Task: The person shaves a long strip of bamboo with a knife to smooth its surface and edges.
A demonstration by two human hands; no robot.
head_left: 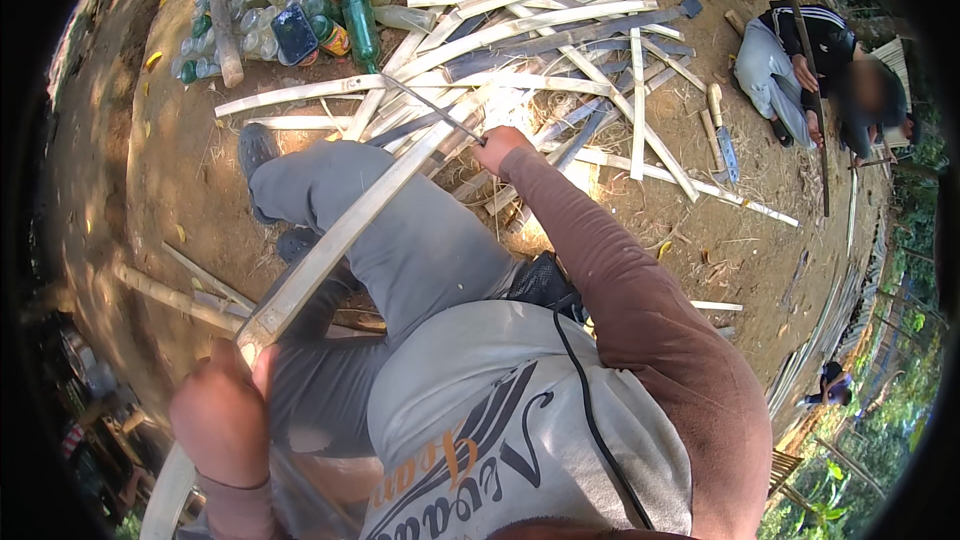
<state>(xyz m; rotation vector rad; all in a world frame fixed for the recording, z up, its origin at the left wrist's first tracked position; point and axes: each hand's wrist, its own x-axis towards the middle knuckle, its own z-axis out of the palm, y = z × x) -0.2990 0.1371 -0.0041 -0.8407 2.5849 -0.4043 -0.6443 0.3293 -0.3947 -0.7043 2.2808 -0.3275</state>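
Strip (pixel 335 245), quantity one, runs through my left hand (pixel 222 410), which grasps it, and extends forward above my legs. My right hand (pixel 500 148), beside its far portion, grips one blade (pixel 437 111) crossing it. Pile (pixel 638 105) ahead: overlapping pieces, uncountable.

A long pale strip (pixel 345 226) slants across the legs (pixel 415 230), a blade (pixel 430 106) crossing its far end.
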